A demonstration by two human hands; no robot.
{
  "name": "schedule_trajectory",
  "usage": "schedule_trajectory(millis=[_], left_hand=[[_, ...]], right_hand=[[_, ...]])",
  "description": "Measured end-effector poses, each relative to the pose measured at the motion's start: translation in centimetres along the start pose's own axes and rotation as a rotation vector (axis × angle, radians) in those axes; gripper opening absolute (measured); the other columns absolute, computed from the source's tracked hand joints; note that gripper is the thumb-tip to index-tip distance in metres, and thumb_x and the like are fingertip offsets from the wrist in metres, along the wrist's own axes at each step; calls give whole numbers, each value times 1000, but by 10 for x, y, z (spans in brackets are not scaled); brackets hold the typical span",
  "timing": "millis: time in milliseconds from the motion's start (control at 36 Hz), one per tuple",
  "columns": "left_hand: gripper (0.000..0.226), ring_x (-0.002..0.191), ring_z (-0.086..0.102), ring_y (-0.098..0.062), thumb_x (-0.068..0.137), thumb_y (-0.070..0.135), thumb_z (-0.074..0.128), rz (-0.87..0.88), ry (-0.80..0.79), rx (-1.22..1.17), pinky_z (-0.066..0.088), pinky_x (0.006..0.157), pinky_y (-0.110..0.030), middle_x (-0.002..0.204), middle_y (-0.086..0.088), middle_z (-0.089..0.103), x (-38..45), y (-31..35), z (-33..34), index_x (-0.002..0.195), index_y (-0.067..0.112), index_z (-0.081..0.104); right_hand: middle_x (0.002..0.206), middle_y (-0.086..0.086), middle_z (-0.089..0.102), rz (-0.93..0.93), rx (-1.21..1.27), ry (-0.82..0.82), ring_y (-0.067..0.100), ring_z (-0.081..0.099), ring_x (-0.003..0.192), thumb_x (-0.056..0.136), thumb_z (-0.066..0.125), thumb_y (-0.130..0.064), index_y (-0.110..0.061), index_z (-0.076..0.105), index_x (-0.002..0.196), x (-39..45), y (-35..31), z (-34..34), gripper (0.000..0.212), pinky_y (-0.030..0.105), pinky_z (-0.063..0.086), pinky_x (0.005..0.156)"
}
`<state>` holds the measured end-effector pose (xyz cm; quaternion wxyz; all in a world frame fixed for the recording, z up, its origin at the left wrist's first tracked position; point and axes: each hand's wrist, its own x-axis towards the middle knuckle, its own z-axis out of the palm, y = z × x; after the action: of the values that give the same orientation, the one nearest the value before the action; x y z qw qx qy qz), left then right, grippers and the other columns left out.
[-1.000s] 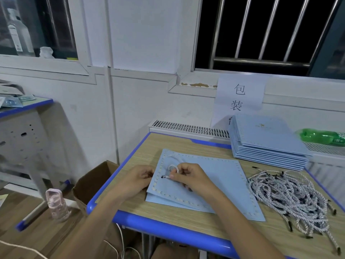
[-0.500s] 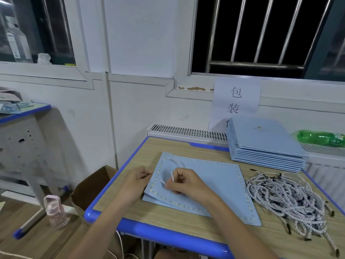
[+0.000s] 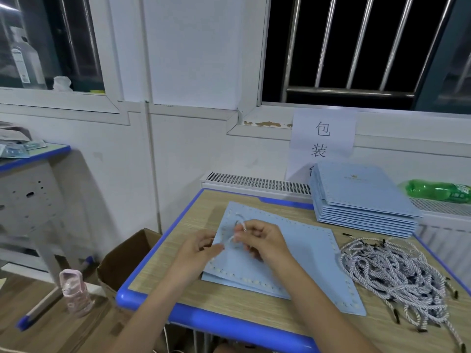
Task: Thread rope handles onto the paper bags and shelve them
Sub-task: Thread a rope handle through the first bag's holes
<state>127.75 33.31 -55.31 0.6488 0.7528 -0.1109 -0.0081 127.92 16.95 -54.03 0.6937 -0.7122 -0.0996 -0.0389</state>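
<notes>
A flat light-blue paper bag (image 3: 300, 253) with a dotted border lies on the desk (image 3: 229, 304). My right hand (image 3: 262, 240) pinches a white twisted rope handle (image 3: 238, 226) over the bag's left end; the rope loops up and back onto the bag. My left hand (image 3: 196, 250) holds the bag's left edge, fingers curled at it. A pile of loose white ropes with black tips (image 3: 397, 271) lies at the right. A stack of flat blue bags (image 3: 362, 197) stands at the back right.
A green plastic bottle (image 3: 441, 191) lies on the radiator behind the stack. An open cardboard box (image 3: 125, 258) and a pink bottle (image 3: 75, 291) stand on the floor left of the desk. Another desk (image 3: 30, 156) is at far left.
My right hand has lifted the rope end slightly and drawn it toward the left hand. The view has shifted a little; the bag stays in place.
</notes>
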Motion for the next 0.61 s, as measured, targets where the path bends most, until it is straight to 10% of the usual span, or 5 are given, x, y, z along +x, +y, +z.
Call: schedule_trajectory(millis=[194, 333, 417, 611], left_hand=[[57, 64, 53, -2, 87, 15, 61, 207, -60, 487, 37, 58, -13, 108, 17, 48, -4, -20, 0, 128, 45, 35], [45, 84, 57, -2, 55, 51, 48, 151, -144, 631, 50, 77, -34, 101, 15, 55, -6, -9, 4, 92, 31, 63], [4, 81, 57, -3, 74, 34, 58, 112, -92, 406, 50, 69, -23, 93, 14, 62, -2, 10, 10, 78, 34, 57], [17, 65, 50, -11, 87, 17, 60, -162, 240, -194, 34, 58, -23, 71, 1, 66, 28, 7, -45, 73, 11, 66]], right_hand=[[63, 0, 67, -152, 142, 112, 8, 54, 50, 87, 59, 6, -10, 69, 87, 4, -13, -3, 19, 19, 45, 51], [78, 6, 67, -299, -252, -144, 5, 59, 61, 86, 65, -1, -6, 69, 87, 16, -33, 20, 7, 20, 50, 64], [104, 5, 68, -400, -637, -311, 5, 59, 88, 89, 65, -15, -8, 70, 108, 16, -34, 34, 21, 17, 44, 84], [137, -1, 41, -187, -808, -254, 9, 47, 119, 96, 51, -35, -24, 37, 144, -13, -19, -6, 52, 22, 38, 102]])
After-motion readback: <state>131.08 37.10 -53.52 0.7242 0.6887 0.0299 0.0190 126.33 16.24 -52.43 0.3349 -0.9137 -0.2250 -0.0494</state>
